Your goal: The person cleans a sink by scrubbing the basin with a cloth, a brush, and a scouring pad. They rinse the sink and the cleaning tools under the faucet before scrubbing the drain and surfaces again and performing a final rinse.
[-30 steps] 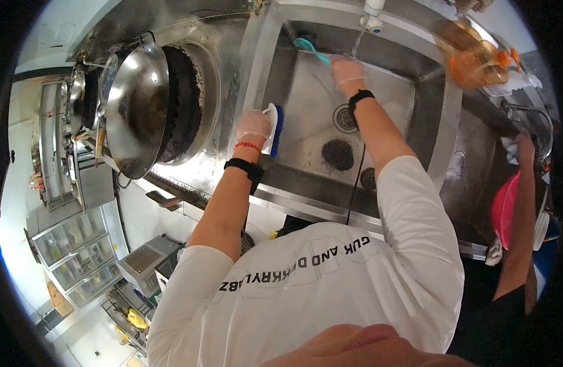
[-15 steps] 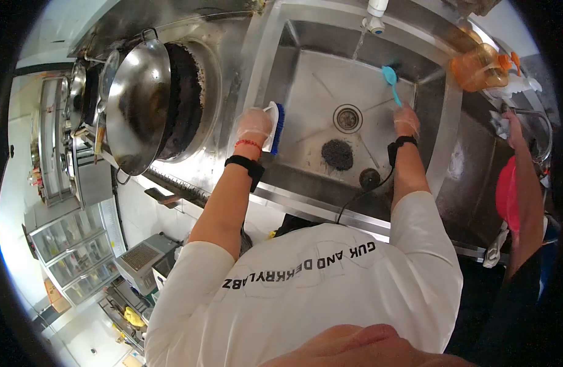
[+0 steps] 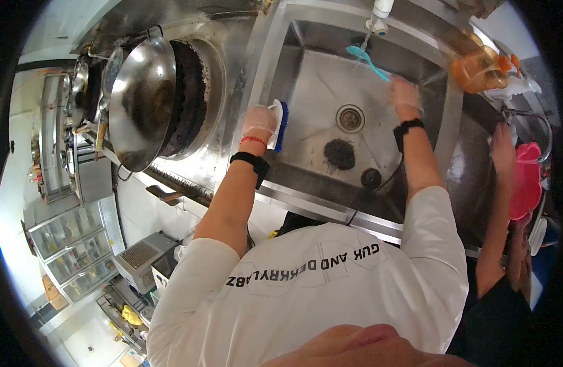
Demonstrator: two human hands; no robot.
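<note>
My left hand [image 3: 259, 120], in a clear plastic glove, is closed around a white scrub brush with blue bristles [image 3: 281, 126] at the sink's left wall. Also gloved, my right hand [image 3: 405, 98] grips the end of a turquoise long-handled utensil [image 3: 373, 65] with an oval, spoon-like head. That head is under the water running from the white tap [image 3: 380, 24]. Below both hands is the steel sink [image 3: 330, 76], with a drain [image 3: 350, 118] in its floor. A dark scouring pad [image 3: 339, 154] lies near the drain.
A large wok [image 3: 142, 101] leans on the stove at left. A round black stopper [image 3: 371, 178] with a cord sits in the sink's near right corner. An orange bottle [image 3: 480, 68] stands at right. Another person's arm [image 3: 502, 165] reaches in beside a pink basin [image 3: 526, 183].
My right hand has moved up the sink, bringing the turquoise utensil's head leftward into the running water. My left hand stays with the brush. The other person's arm has shifted; more of the pink basin shows.
</note>
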